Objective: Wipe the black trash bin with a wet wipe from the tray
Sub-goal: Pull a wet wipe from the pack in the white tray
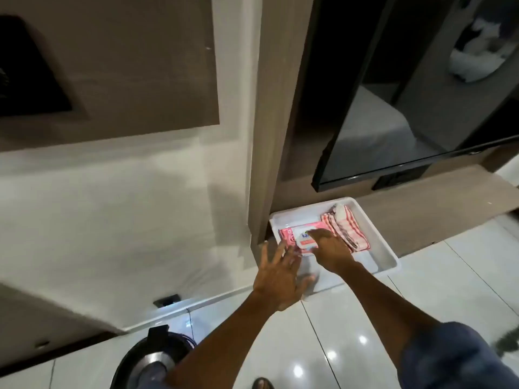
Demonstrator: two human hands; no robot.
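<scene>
Your right hand [327,248] rests its fingers [314,234] on the pink wet wipe pack [297,237], over its white flap; whether they pinch anything you cannot tell. Your left hand [280,279] hovers with fingers spread wide, holding nothing, their tips just at the pack's near-left corner. Both hands reach into the white tray [382,242] on the floor [421,276]. Just right of your right fingers lies a folded red-striped cloth [346,228] in the same tray. Well behind your left fingers, beside your left forearm, stands the black trash bin [146,357] with its shiny lid.
</scene>
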